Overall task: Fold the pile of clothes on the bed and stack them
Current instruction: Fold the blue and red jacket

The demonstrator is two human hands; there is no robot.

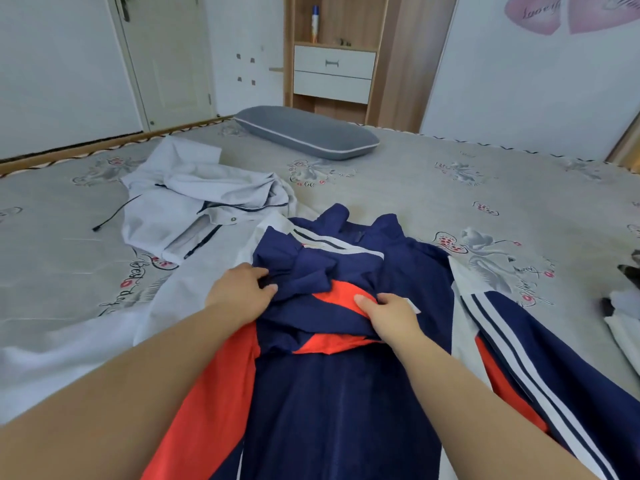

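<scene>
A navy, red and white track jacket (346,393) lies spread on the bed in front of me, its collar pointing away and its right sleeve (540,348) stretched out to the right. A bunched fold of navy and red cloth sits across its chest. My left hand (239,292) pinches the left end of that fold between thumb and fingers. My right hand (388,315) grips the fold's right end, thumb on the red panel. A crumpled pale grey jacket (194,206) lies further back to the left.
The bed (450,188) has a grey flowered sheet. A grey pillow (304,131) lies at its far side. A white garment (69,355) lies under my left forearm. Other clothes (623,306) show at the right edge. A wooden shelf unit with drawers (334,69) stands behind the bed.
</scene>
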